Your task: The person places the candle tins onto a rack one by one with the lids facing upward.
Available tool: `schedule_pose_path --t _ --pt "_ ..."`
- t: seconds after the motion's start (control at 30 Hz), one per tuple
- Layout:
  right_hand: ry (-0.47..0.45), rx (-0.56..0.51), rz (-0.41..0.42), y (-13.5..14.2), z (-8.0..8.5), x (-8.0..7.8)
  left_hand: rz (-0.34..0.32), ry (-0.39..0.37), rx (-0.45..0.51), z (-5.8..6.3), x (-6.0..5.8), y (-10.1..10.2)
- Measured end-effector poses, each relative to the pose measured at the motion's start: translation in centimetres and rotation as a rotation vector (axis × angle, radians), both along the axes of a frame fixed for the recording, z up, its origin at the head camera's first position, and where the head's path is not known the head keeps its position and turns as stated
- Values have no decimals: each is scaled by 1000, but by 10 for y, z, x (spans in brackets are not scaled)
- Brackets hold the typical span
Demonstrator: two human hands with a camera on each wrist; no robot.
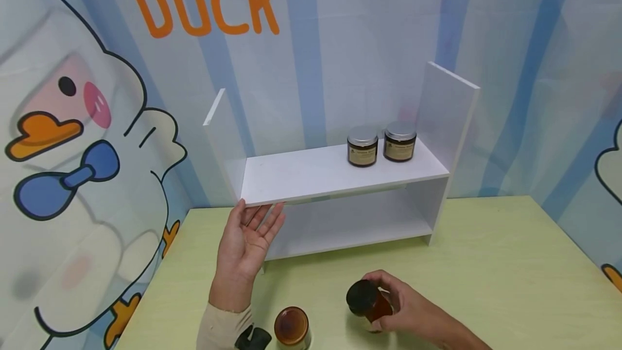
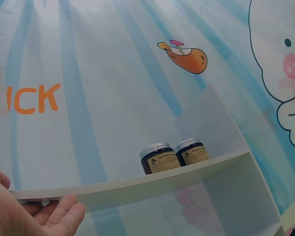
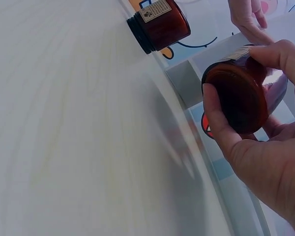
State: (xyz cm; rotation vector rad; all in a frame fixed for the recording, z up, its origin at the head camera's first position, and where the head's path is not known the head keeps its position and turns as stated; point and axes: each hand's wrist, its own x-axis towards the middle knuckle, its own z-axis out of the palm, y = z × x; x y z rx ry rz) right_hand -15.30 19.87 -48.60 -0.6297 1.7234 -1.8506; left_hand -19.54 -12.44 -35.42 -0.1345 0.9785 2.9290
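My right hand (image 1: 405,307) grips an amber glass jar (image 3: 236,93) with a black lid, held tilted close over the table. Its round base faces the right wrist camera. At the left front corner of the white shelf (image 1: 311,169), my left hand (image 1: 248,242) holds the board's edge, palm up, fingers underneath and thumb at the edge. Another amber jar (image 1: 291,325) stands upside down on the table beside the left wrist, its black lid (image 3: 141,35) at the bottom. Two dark labelled jars with silver lids, the left jar (image 1: 362,150) and right jar (image 1: 400,145), stand on the upper board.
The shelf has a lower board (image 1: 350,220) and tall side panels, the right panel (image 1: 449,112) rising beside the jars. A printed curtain (image 1: 369,31) hangs close behind. The pale green table (image 1: 495,269) extends to the right. A black wrist mount (image 1: 254,339) sits on the left sleeve.
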Motion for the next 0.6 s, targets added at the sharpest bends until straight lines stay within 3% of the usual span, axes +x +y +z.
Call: schedule_pose_path --t 0.6 --pt "-40 39 -52 -1 7 2 1 2 -3 0 0 0"
